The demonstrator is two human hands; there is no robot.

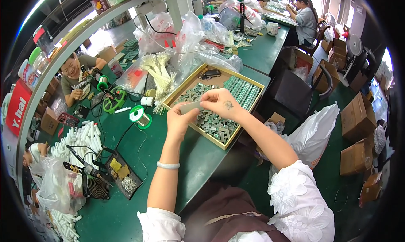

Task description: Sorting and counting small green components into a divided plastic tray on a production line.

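Note:
Over a yellow-rimmed tray (246, 115), both hands hold a small flat pale-grey piece (190, 107). Its left end is pinched by my left hand (180, 118), thumb toward the tray. My right hand (220, 102) grips the other end between thumb and fingertips. What the piece is, I cannot make out. Many loose small circuit boards (216, 126) lie heaped in the tray beneath the hands. At the tray's right, green boards (242, 90) sit in neat rows. A small black object (210, 74) rests near the far rim.
Left on the green bench are a solder spool (139, 117), a soldering iron stand (95, 174) and white tubes (82, 143). White wires (159, 75) and plastic bags (190, 33) lie beyond. A person (82, 73) works across; a black chair (291, 92) stands right.

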